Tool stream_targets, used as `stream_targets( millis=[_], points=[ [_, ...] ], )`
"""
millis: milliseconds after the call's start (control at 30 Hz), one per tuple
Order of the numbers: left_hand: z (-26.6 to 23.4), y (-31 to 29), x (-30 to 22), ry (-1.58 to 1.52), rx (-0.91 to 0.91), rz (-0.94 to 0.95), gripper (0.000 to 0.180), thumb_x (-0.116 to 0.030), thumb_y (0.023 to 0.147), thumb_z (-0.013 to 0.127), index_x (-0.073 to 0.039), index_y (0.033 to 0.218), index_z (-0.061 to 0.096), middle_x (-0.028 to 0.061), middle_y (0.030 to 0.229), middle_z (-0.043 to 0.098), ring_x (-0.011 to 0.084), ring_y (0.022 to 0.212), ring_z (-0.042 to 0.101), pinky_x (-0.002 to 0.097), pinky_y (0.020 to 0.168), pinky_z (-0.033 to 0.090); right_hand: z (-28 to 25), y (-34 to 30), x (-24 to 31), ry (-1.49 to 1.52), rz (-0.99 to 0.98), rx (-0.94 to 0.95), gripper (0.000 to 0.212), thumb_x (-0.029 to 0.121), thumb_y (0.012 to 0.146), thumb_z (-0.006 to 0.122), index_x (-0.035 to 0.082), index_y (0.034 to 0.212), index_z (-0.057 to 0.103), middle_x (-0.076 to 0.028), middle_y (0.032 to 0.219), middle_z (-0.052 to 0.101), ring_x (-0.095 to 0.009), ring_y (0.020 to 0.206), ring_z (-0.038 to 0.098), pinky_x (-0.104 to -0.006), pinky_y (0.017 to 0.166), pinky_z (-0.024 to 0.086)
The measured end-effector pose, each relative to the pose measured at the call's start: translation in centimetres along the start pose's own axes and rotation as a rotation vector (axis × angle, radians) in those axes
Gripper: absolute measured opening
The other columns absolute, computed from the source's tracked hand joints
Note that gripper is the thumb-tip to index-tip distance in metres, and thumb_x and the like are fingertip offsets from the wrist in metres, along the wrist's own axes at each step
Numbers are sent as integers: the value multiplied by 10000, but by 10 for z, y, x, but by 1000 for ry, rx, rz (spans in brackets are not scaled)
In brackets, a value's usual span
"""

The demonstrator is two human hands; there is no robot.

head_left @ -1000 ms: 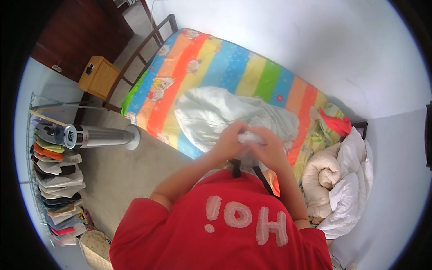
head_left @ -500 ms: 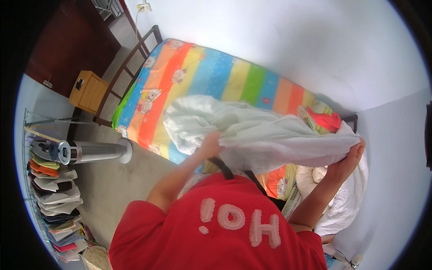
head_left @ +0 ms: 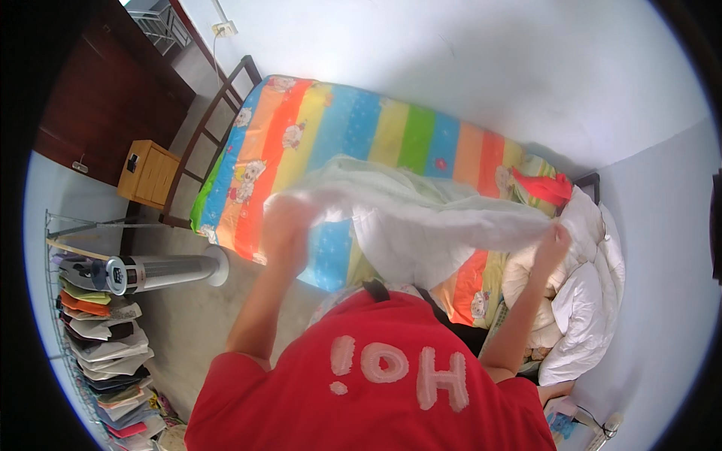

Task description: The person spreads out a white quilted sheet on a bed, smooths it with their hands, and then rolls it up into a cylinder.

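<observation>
A thin pale green-white bedding cloth (head_left: 421,225), a sheet or a cover, stretches in loose folds between my two hands over the striped bed. My left hand (head_left: 287,218) is closed at its left end and is blurred by motion. At the right end, the fingers of my right hand (head_left: 555,244) pinch the cloth's edge. Under it lies a mattress cover (head_left: 361,124) with bright stripes and cartoon sheep. The cloth's middle sags towards my red shirt and hides part of the stripes.
A white quilt (head_left: 583,301) is heaped at the right, near a red cloth (head_left: 545,186). Left of the bed's dark frame (head_left: 199,146) stand a wooden cabinet (head_left: 154,174), a tower fan (head_left: 165,272) and a rack of hanging clothes (head_left: 113,346). Walls border the bed's far and right sides.
My left hand has swung left and away from me with the cloth's end. My right hand has moved left and slightly nearer. The cloth's bunched left part has spread out.
</observation>
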State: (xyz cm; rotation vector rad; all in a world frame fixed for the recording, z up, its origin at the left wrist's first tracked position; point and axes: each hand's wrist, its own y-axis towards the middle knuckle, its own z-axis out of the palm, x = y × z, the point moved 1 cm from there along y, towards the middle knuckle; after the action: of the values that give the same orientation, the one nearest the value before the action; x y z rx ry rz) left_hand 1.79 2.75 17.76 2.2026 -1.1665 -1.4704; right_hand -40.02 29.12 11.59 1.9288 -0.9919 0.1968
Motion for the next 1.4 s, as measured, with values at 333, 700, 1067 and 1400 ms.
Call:
stream_targets(
  millis=[333,700,1067,1400],
  points=[
    [157,-155,166,33,650,-464,512,-152,808,586,-97,1288,414,177,1323,376,309,1151,445,349,946,394,116,-166,88,426,20,1010,173,119,759,599,22,903,596,-144,912,607,-308,912,562,-363,801,431],
    [133,-162,145,109,526,-593,371,-116,799,569,-59,1161,511,134,1154,524,279,1014,532,354,853,436,165,-269,23,73,-76,1170,641,142,658,684,73,1226,396,-217,1273,402,-357,1128,458,-407,897,410],
    [173,-156,129,87,854,-108,360,1,770,491,-73,1116,557,130,1158,543,293,1173,431,365,984,345,128,-281,23,-6,-300,1127,129,91,725,566,59,850,557,-145,914,549,-340,926,510,-428,785,415],
    [211,-147,164,700,986,158,212,-94,748,526,-104,956,568,91,1078,517,251,1097,456,429,888,361,60,-255,8,127,-13,1067,132,159,725,588,53,803,573,-150,846,563,-344,827,524,-435,740,391]
  ],
)
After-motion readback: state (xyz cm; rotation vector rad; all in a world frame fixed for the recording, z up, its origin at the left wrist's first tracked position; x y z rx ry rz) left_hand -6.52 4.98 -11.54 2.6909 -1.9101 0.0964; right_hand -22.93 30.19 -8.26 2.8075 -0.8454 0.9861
